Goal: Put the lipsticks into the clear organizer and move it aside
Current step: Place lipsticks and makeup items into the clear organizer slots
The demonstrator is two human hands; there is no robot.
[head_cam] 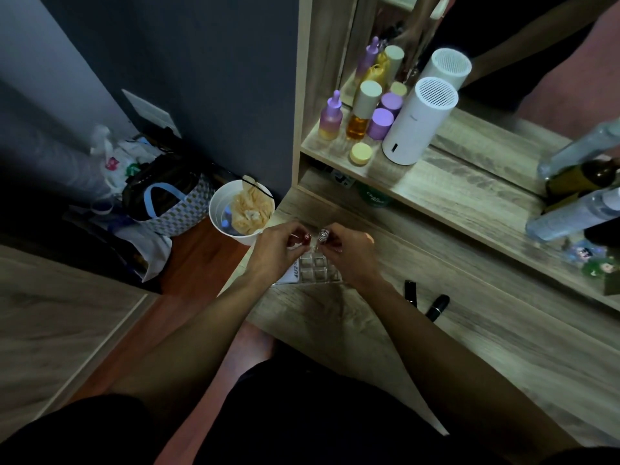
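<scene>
A clear organizer [313, 271] with a grid of square cells sits on the wooden vanity top near its left edge. Both hands hover right above its far side. My left hand [276, 251] pinches a small dark red lipstick [306, 238]. My right hand [350, 255] pinches a silver-capped lipstick [322, 235] held upright over the cells. Two black lipsticks [410, 290] [437, 307] lie on the vanity top to the right of my right forearm.
A shelf above carries purple and amber bottles [360, 112], a yellow jar [361, 153] and a white cylinder device [416, 124] in front of a mirror. Clear spray bottles [570, 211] lie at the right. A white bin [240, 211] and bags stand on the floor left.
</scene>
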